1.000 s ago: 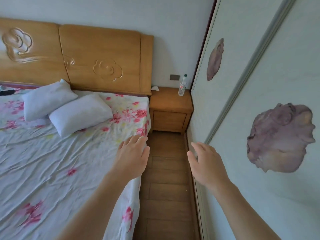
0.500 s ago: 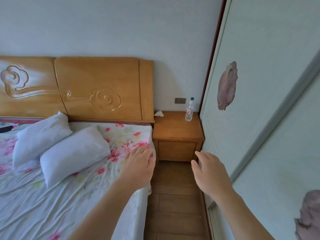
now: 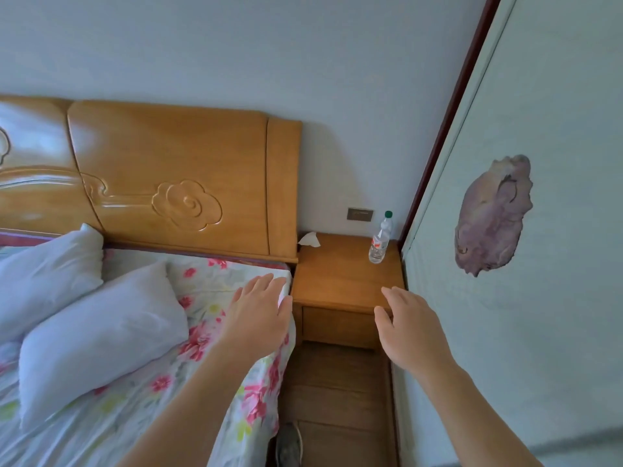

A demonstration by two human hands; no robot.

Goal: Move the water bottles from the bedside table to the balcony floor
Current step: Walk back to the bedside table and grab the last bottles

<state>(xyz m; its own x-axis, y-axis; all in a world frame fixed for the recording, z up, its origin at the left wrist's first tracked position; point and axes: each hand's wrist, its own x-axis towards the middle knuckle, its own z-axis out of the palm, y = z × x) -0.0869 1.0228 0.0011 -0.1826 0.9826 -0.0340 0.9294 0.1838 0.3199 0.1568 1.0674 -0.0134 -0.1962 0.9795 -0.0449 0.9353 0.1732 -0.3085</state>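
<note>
One clear water bottle (image 3: pixel 380 240) with a green cap and a red-and-white label stands upright at the back right corner of the wooden bedside table (image 3: pixel 340 281). My left hand (image 3: pixel 258 311) hovers palm down over the bed's corner, fingers straight and holding nothing. My right hand (image 3: pixel 406 326) is stretched out over the table's front right edge, fingers relaxed and empty, well short of the bottle.
A crumpled white tissue (image 3: pixel 309 239) lies at the table's back left. The bed (image 3: pixel 141 382) with two white pillows and a wooden headboard (image 3: pixel 175 176) fills the left. A sliding wardrobe door (image 3: pixel 526 264) closes the right. A narrow wooden floor strip (image 3: pixel 337 399) leads to the table; a shoe (image 3: pixel 288 444) shows below.
The view has come closer to the bedside table, and the bottle looks larger. Both hands stay outstretched and empty, now reaching the table's front edge.
</note>
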